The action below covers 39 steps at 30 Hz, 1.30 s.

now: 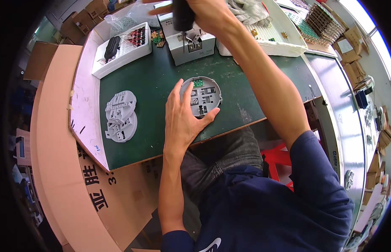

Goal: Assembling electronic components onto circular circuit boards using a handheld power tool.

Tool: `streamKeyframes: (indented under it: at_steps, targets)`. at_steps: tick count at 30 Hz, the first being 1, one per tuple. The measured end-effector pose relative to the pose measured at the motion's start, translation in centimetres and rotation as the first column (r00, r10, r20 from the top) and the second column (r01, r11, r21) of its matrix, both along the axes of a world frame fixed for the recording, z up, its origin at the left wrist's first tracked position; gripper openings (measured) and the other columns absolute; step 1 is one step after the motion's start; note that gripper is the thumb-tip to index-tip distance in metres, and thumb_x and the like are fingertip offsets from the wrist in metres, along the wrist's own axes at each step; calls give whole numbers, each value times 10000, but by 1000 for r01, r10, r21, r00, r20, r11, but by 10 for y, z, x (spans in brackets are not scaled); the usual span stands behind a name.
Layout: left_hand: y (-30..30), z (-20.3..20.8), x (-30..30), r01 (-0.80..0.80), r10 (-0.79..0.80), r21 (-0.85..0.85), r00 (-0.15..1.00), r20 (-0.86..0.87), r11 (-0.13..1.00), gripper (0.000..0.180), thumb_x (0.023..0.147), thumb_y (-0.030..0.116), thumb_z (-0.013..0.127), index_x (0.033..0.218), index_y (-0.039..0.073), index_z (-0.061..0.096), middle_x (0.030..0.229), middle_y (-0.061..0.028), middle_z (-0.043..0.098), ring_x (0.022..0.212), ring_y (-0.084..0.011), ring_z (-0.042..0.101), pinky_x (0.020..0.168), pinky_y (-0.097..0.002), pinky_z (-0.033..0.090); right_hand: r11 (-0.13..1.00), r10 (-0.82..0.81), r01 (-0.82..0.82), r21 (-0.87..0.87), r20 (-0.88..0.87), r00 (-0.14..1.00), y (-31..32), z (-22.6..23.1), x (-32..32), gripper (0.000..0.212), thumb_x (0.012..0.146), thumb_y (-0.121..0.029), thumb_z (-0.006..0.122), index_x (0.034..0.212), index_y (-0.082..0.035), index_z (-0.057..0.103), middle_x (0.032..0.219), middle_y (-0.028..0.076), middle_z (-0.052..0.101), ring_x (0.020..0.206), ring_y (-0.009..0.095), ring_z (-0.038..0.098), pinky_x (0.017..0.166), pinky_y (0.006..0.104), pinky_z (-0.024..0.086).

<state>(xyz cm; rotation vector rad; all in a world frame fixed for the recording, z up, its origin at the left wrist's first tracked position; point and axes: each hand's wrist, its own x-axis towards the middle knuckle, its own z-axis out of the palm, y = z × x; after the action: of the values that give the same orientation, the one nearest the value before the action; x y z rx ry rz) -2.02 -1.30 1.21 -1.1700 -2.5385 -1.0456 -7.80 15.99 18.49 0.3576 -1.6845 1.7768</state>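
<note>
A round grey plastic housing lies on the green table mat near its front edge. My left hand holds it, fingers along its left side and thumb at its lower right rim. A small green circuit board sits inside the housing near the far rim. High in the view, my right hand is closed around a black electric screwdriver, partly cut off by the upper edge. The thin bit points down over a grey screw feeder; whether it touches is unclear.
Two more grey housings overlap at left. Behind them, a white foam tray carries wired parts and a black case. A larger white foam tray with gloves stands at far right. Cardboard borders the table's left side.
</note>
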Motion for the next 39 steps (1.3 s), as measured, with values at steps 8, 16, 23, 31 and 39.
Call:
streamKeyframes:
  at_steps: [8,16,23,31,39]
  targets:
    - [0,0,0,-3,3,-1,1000,16,1000,889,770,531,847,1407,-17,558,1531,-204,443,1362,-392,473,1139,-462,408,960,-271,275,61,-65,960,33,-15,-25,242,936,-183,694,1071,-24,572,675,8,575,539,94,540,486,278,447]
    - [1,0,0,-1,0,2,1000,29,1000,896,774,544,832,1386,-52,560,1502,-224,448,1355,-394,467,1133,-488,400,986,-164,161,44,68,984,20,-28,-2,254,948,-208,710,1052,-38,552,667,10,575,525,100,544,469,277,446]
    - [4,2,-1,2,-2,-11,1000,-3,1000,900,775,541,837,1392,-46,545,1485,-230,451,1340,-401,470,1126,-490,404,971,-118,125,202,-45,992,8,-63,30,265,937,-203,697,771,-10,624,571,22,600,477,84,568,458,259,442]
    - [4,0,0,1,-2,-14,1000,-17,1000,913,781,556,832,1401,-44,534,1483,-234,452,1336,-404,472,1122,-494,404,1000,-18,16,18,118,993,0,-64,44,260,968,-223,730,981,-46,540,650,9,583,519,96,561,467,268,452]
    - [4,1,0,4,-4,-14,1000,-10,1000,908,782,553,834,1400,-41,536,1484,-236,452,1340,-406,470,1126,-497,402,999,-30,25,36,148,989,1,-69,42,260,975,-225,720,978,-53,526,651,9,578,510,100,547,469,264,445]
